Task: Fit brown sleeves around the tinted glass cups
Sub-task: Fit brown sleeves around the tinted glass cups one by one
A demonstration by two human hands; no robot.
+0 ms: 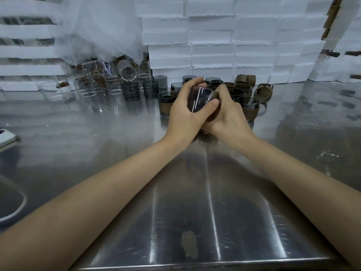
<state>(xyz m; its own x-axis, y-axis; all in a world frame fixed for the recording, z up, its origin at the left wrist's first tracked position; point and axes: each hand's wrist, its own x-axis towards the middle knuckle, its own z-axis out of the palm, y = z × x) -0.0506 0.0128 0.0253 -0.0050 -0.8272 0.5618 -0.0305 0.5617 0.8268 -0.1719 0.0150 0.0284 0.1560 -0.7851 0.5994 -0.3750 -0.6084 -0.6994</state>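
Both my hands meet over the steel table (117,153) around one tinted glass cup (200,99), held tilted on its side. My left hand (185,112) grips the cup's body, thumb across the front. My right hand (227,116) grips a brown sleeve (215,112) that sits around the cup's right end. Behind my hands stand several tinted cups with brown sleeves on them, one at the left (166,104) and one at the right (252,110). Bare tinted cups (150,89) stand further left. Loose brown sleeves (263,91) lie at the back right.
Clear glass cups (91,87) stand and lie in a heap at the back left under a sheet of white foam wrap (109,30). Stacked white foam boxes (234,40) form a wall behind. A pale object (7,137) sits at the left edge.
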